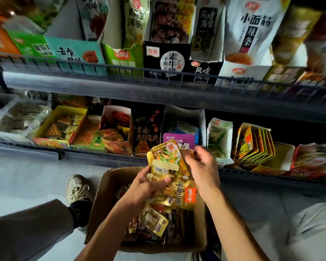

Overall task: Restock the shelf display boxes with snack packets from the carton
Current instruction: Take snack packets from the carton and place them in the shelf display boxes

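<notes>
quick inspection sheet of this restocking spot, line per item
surface: grey floor under the carton
job's things: open cardboard carton part full of snack packets; gold packets held above it; shelf display boxes on the lower shelf
clutter: loose packets in a clear tray
hands: left hand grips the gold packets; right hand touches them, grip unclear
cables: nothing seen
surroundings: upper shelf with wire rail; shoe beside the carton
</notes>
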A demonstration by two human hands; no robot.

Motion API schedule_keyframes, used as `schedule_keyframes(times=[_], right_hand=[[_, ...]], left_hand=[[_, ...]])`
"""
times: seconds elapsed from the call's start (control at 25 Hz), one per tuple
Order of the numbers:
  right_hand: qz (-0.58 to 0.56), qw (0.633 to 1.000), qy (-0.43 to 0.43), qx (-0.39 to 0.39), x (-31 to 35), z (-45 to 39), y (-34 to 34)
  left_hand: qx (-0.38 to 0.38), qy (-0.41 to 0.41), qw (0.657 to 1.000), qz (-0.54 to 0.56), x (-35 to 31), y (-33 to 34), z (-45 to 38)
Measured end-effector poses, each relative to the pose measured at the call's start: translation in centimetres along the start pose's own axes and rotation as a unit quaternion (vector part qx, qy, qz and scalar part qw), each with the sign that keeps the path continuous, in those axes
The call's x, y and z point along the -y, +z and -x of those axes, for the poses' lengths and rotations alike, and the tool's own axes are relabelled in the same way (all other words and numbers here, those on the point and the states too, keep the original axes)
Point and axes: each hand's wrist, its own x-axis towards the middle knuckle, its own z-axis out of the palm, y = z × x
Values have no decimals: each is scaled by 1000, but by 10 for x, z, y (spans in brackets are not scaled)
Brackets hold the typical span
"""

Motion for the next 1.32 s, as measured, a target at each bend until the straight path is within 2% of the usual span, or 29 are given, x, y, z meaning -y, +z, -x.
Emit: schedule_keyframes(times=[0.08,0.16,0.24,0.28,0.36,0.44,0.52,0.6,0.72,0.88,1.0,1.08,1.2,1.32], right_hand=[[-18,995,-60,-82,27,-3,-12],[-158,980,-40,-116,58,-5,-27],[-272,956,-5,-112,89,-4,-45],[-271,956,-9,-107,99,-3,-54],[-129,982,-91,-107,112,5,-62],[-16,964,-205,-167,121,12,-70],[-67,936,-249,-239,135,12,-84],[-155,927,-239,-243,159,7,-112],[-221,942,-164,-192,191,-3,-150],[-273,934,-134,-188,203,-4,-181],[-305,937,-92,-140,200,-6,-198],[-253,961,-50,-98,196,-5,-199],[-10,993,-75,-93,184,-5,-197],[221,957,-176,-70,183,-5,-199]], left_hand=[[-14,33,999,24,-20,31,-1],[-14,54,997,50,-38,57,-1],[5,59,997,52,-53,79,2],[15,62,997,43,-59,89,4],[32,73,997,22,-69,108,7],[40,87,995,6,-76,125,7],[32,98,995,0,-81,138,8],[32,107,994,-10,-91,155,6],[41,115,993,-8,-110,179,0],[40,126,991,14,-126,208,-8],[35,133,990,22,-129,219,-13],[38,136,990,6,-129,224,-17],[17,148,988,-29,-129,231,-23],[-8,153,987,-54,-133,238,-26]])
